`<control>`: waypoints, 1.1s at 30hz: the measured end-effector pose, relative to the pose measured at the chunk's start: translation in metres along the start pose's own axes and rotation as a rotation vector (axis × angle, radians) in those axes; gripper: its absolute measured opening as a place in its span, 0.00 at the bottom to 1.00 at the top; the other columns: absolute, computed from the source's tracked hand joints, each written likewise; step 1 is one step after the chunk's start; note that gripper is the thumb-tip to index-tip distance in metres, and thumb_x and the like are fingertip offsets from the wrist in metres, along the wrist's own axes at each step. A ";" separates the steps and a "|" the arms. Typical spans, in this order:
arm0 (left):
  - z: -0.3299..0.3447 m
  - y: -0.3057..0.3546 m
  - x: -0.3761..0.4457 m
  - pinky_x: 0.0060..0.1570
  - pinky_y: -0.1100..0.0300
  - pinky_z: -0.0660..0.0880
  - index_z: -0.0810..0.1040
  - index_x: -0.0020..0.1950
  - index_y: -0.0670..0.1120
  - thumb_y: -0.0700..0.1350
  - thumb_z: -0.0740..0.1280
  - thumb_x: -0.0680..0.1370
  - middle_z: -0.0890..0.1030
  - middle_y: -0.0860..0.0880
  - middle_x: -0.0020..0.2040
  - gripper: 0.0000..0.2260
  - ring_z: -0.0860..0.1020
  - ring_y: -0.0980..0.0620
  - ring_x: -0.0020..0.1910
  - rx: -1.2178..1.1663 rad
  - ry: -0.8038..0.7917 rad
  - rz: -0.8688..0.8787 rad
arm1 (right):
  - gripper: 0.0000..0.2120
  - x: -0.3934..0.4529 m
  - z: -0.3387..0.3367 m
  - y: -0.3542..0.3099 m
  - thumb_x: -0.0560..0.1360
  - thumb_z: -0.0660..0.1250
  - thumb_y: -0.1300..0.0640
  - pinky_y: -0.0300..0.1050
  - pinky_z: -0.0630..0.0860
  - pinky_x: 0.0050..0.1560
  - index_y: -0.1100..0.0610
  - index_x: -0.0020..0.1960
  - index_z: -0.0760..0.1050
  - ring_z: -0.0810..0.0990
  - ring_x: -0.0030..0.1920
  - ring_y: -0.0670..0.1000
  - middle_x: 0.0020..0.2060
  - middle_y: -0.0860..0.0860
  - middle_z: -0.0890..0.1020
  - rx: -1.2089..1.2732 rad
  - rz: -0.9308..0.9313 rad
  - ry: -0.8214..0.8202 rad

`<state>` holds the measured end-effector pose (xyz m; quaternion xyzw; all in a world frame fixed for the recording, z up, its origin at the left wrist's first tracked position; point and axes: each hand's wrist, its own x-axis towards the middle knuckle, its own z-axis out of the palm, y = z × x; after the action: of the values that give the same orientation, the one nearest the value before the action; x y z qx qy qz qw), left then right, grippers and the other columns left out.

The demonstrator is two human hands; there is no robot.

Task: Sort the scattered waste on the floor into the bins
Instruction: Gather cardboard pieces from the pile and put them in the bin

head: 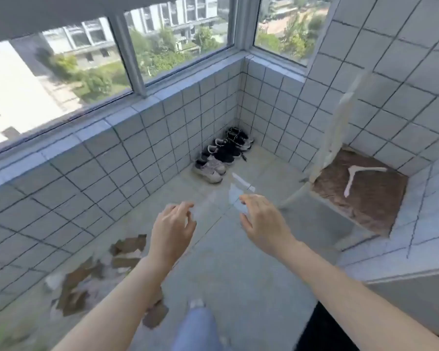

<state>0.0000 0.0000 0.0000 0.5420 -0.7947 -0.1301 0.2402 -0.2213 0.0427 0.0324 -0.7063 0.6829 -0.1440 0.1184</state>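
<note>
Head view: your left hand (pixel 174 225) and right hand (pixel 261 221) are both open and empty; brown scraps (pixel 86 279) lie near left on the floor (pixel 238 274), so bend and grab one, no bins seen

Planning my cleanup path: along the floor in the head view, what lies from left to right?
Brown cardboard scraps → left hand → row of shoes → right hand → white hanger on the brown patch.

Shoes (pixel 222 154) in corner; hanger (pixel 360 176)
</note>
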 end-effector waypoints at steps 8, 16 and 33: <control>-0.032 -0.091 -0.123 0.39 0.55 0.77 0.79 0.53 0.43 0.43 0.61 0.75 0.82 0.47 0.41 0.11 0.79 0.47 0.43 0.113 -0.052 -0.321 | 0.23 -0.008 0.088 -0.090 0.74 0.53 0.51 0.49 0.76 0.55 0.62 0.61 0.75 0.78 0.55 0.57 0.50 0.56 0.81 0.073 -0.250 -0.240; -0.073 -0.156 -0.207 0.34 0.59 0.68 0.78 0.56 0.43 0.38 0.65 0.76 0.79 0.46 0.40 0.09 0.77 0.47 0.40 0.051 -0.026 -0.676 | 0.19 -0.014 0.158 -0.172 0.78 0.58 0.56 0.46 0.71 0.60 0.61 0.67 0.68 0.73 0.60 0.55 0.55 0.55 0.78 0.051 -0.445 -0.441; -0.120 -0.387 -0.365 0.43 0.53 0.69 0.75 0.58 0.43 0.40 0.62 0.76 0.80 0.45 0.45 0.11 0.75 0.43 0.50 -0.036 -0.247 -1.011 | 0.18 -0.044 0.332 -0.315 0.80 0.55 0.55 0.47 0.69 0.59 0.58 0.69 0.65 0.70 0.63 0.55 0.61 0.54 0.75 -0.150 -0.105 -0.821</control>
<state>0.4805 0.1972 -0.1673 0.8345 -0.4536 -0.3067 0.0612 0.1920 0.0895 -0.1636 -0.7457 0.5505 0.1939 0.3214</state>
